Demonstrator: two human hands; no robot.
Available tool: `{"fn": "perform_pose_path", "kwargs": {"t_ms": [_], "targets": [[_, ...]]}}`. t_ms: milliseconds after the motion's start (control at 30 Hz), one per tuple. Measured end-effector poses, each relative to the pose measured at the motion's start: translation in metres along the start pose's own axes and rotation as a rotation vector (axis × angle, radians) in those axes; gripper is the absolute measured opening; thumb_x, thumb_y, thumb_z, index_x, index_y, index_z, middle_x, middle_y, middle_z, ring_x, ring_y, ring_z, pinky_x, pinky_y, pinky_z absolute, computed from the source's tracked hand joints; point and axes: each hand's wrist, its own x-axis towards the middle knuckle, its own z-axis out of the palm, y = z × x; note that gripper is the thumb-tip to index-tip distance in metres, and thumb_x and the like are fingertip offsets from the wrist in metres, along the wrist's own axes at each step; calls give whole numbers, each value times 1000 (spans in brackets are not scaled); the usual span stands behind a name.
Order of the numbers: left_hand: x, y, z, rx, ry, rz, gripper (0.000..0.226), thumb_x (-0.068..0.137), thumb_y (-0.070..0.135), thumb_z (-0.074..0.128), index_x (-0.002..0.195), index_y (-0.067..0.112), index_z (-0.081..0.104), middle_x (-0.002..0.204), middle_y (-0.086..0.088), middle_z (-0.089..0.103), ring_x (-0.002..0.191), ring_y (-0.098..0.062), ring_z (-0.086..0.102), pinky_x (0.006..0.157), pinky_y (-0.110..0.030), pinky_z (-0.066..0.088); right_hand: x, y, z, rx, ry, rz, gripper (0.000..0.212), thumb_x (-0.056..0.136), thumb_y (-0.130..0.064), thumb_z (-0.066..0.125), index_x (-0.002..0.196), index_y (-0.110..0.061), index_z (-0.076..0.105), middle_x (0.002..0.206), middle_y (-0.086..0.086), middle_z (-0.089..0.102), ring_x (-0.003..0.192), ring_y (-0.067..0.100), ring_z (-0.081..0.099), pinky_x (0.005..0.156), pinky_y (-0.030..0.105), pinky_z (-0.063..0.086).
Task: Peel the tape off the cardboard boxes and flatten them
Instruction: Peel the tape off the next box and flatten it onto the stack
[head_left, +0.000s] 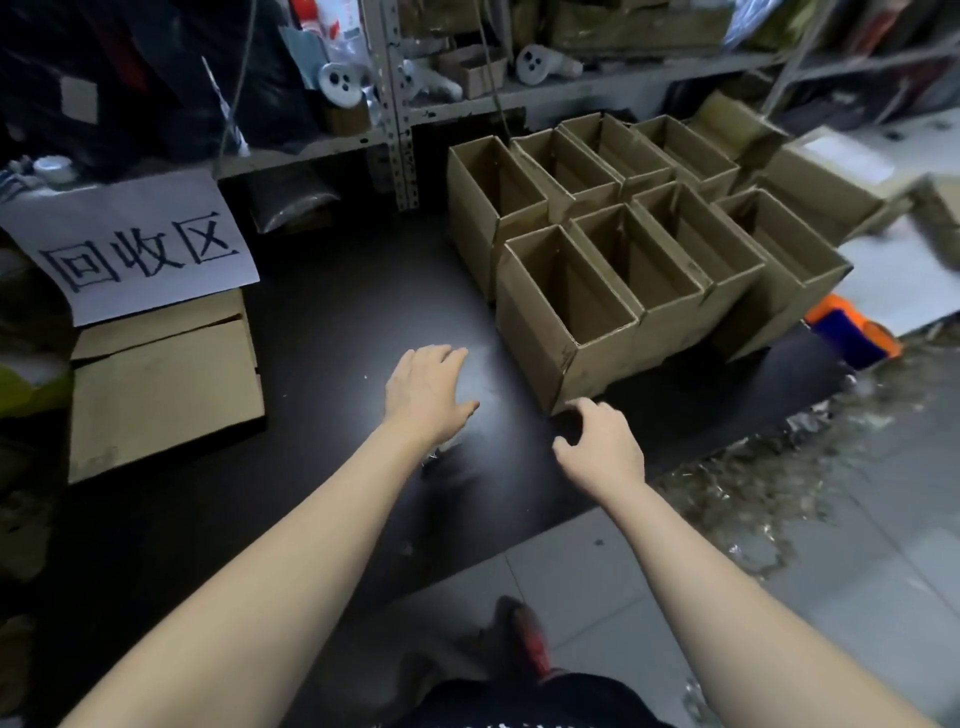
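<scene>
Farthest left of the nearest open box (530, 332), a white paper sign (135, 244) with hand-drawn characters lay over the far edge of a stack of flattened cardboard (166, 384) at the left side of the black bench (322, 312). Between that stack and the box, the bench top was a broad bare stretch running back to the grey shelving upright (399, 130).

The left hand (428, 392) was released, its fingers straight and together and its palm down over that bare stretch. It lay just left of the box's near corner and held nothing.

The right hand (602, 441) was right at the box's lowest front corner, with its fingers loosely curled and nothing in them. Whether a fingertip touched the cardboard could not be told.

The box stood upright with its top open, at the front left corner of a block of open cardboard boxes (670, 332) packed wall to wall in two rows. Near the box, the bench's front edge ran diagonally, with grey floor tiles (597, 571) below it.

Right of the block, an orange and blue tape dispenser (852, 332) sat at the bench's right end. Crumpled clear tape scraps (753, 483) littered the floor along that edge.
</scene>
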Motion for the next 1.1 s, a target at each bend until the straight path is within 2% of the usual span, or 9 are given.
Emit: {"fn": "perform_pose_path", "kwargs": {"t_ms": [100, 200, 400, 500, 600, 700, 800, 967, 1100], "targets": [[18, 6, 2, -141, -15, -2, 64, 94, 48, 63, 152, 28, 43, 153, 2, 47, 140, -21, 42, 113, -38, 37, 8, 2, -4, -30, 50, 43, 33, 94, -30, 65, 120, -12, 55, 116, 6, 56, 113, 29, 57, 81, 40, 50], [41, 16, 2, -255, -62, -35, 70, 95, 46, 64, 156, 25, 36, 156, 1, 43, 143, -23, 40, 113, -41, 38, 17, -5, -5, 14, 109, 84, 26, 94, -33, 67, 106, -14, 53, 111, 6, 56, 106, 29, 61, 80, 39, 51], [95, 26, -3, -572, -110, -98, 110, 80, 40, 85, 162, 23, 14, 166, 1, 27, 150, -22, 32, 121, -41, 33, 31, -8, -6, 176, 223, 175, 34, 90, -45, 72, 107, -18, 61, 107, 2, 65, 100, 25, 67, 83, 42, 60], [110, 25, 0, -750, -168, -88, 114, 74, 33, 91, 160, 30, 18, 166, 4, 27, 151, -21, 29, 122, -44, 31, 36, -5, -6, 259, 226, 176, 38, 87, -49, 74, 107, -19, 62, 108, 1, 68, 103, 26, 67, 86, 44, 59], [118, 24, 9, -879, -169, -96, 105, 69, 29, 95, 151, 33, 30, 162, 1, 34, 150, -21, 31, 120, -41, 32, 36, -5, -7, 322, 227, 139, 39, 87, -47, 75, 113, -21, 62, 113, -1, 70, 106, 25, 67, 89, 42, 59], [127, 20, 8, -957, -175, -111, 118, 65, 24, 97, 155, 34, 22, 164, -1, 30, 151, -21, 27, 120, -41, 31, 33, -6, -5, 359, 252, 122, 37, 88, -42, 75, 117, -25, 60, 115, -2, 71, 105, 24, 68, 90, 41, 59], [136, 18, 4, -937, -218, -77, 127, 63, 21, 98, 160, 32, 16, 164, 1, 30, 151, -21, 28, 121, -42, 31, 33, -6, -3, 399, 243, 126, 38, 88, -40, 76, 119, -25, 59, 115, -2, 71, 105, 22, 68, 91, 37, 58], [133, 14, 2, -862, -110, -39, 107, 61, 34, 98, 150, 26, 40, 144, 4, 51, 133, -15, 47, 115, -40, 41, 31, -6, -3, 468, 247, 176, 40, 86, -42, 78, 112, -23, 53, 107, -2, 67, 99, 21, 65, 90, 41, 59], [107, 10, 0, -937, -34, -54, 86, 67, 37, 95, 137, 28, 47, 134, 4, 52, 126, -14, 50, 109, -37, 46, 19, -2, -4, 569, 287, 167, 33, 92, -41, 71, 112, -19, 57, 106, -1, 67, 100, 22, 65, 84, 31, 50]]}}
